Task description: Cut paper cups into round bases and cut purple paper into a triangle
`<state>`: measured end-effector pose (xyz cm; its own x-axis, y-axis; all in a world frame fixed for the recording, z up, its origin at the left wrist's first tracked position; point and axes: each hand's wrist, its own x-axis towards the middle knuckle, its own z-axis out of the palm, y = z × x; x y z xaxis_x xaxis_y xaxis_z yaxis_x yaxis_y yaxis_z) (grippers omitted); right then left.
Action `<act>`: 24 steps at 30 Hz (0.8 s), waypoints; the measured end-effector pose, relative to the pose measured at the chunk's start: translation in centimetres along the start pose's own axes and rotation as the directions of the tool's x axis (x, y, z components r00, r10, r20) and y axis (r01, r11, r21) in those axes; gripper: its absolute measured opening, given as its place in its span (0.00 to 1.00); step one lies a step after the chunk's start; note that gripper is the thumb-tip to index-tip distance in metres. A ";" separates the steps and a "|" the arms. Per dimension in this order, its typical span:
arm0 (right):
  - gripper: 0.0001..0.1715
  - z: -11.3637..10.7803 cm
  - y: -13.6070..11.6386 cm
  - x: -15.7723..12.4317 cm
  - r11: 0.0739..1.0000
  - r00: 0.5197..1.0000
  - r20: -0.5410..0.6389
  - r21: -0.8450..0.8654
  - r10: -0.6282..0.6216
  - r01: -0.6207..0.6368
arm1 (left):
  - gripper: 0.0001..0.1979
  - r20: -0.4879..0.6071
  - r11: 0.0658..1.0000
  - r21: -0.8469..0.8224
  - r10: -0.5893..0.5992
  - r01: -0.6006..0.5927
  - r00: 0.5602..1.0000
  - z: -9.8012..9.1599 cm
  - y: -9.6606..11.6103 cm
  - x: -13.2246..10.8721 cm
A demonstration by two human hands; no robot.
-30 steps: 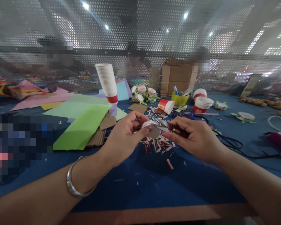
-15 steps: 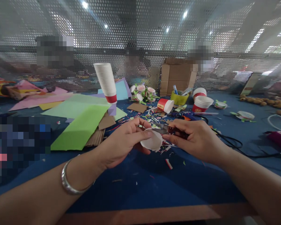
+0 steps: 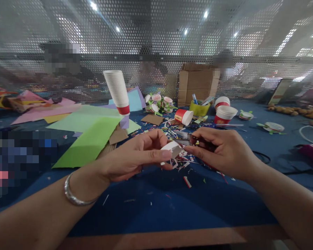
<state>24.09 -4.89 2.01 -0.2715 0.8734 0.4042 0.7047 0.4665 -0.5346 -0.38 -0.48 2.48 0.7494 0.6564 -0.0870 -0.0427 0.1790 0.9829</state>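
My left hand pinches a small white cut-down paper cup piece between thumb and fingers, just above the blue table. My right hand is closed around scissors, whose blades reach the edge of the white piece. A silver bangle sits on my left wrist. Under both hands lies a heap of red, white and green paper scraps.
A tilted stack of white paper cups stands on green and pink paper sheets. Red-and-white cups, a lying cup, finished paper flowers, a yellow tub and a cardboard box sit behind. A perforated screen backs the table.
My left hand has turned the white cup piece, showing its round face half a second ago and now its edge. The scissors stay at its rim. Both hands shifted slightly.
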 end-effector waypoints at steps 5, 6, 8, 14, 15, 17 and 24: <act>0.17 -0.1 -0.3 -0.3 1.000 1.000 0.000 -0.002 -0.014 0.014 | 0.16 -0.083 0.949 0.210 0.256 -0.234 0.963 -0.9 -1.1 0.8; 0.17 -0.1 -0.4 -0.4 1.000 1.000 0.015 0.010 -0.013 0.012 | 0.17 -0.099 0.931 0.246 0.301 -0.269 0.949 -1.0 -1.3 1.0; 0.18 -0.1 -0.5 -0.4 0.999 0.999 0.052 0.038 -0.001 -0.001 | 0.20 -0.128 0.894 0.309 0.377 -0.324 0.917 -1.2 -1.5 1.2; 0.21 -0.1 -0.8 -0.2 0.995 0.992 0.123 0.092 0.024 -0.036 | 0.21 -0.117 0.832 0.348 0.497 -0.433 0.860 -1.2 -1.6 1.4; 0.21 -0.1 -0.8 -0.1 0.995 0.991 0.132 0.095 0.024 -0.036 | 0.22 -0.109 0.821 0.350 0.514 -0.451 0.851 -1.2 -1.7 1.4; 0.20 -0.1 -0.8 -0.1 0.995 0.988 0.151 0.098 0.019 -0.035 | 0.22 -0.096 0.798 0.363 0.546 -0.481 0.832 -1.2 -1.8 1.5; 0.19 0.1 -0.8 -0.1 0.996 0.983 0.182 0.090 0.006 -0.022 | 0.23 -0.072 0.773 0.405 0.559 -0.488 0.826 -0.8 -2.1 1.3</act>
<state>23.46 -5.37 2.35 -0.3824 0.8869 0.2593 0.6489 0.4575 -0.6079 0.21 0.59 0.21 0.5477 0.6951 0.4657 -0.1307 -0.4787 0.8682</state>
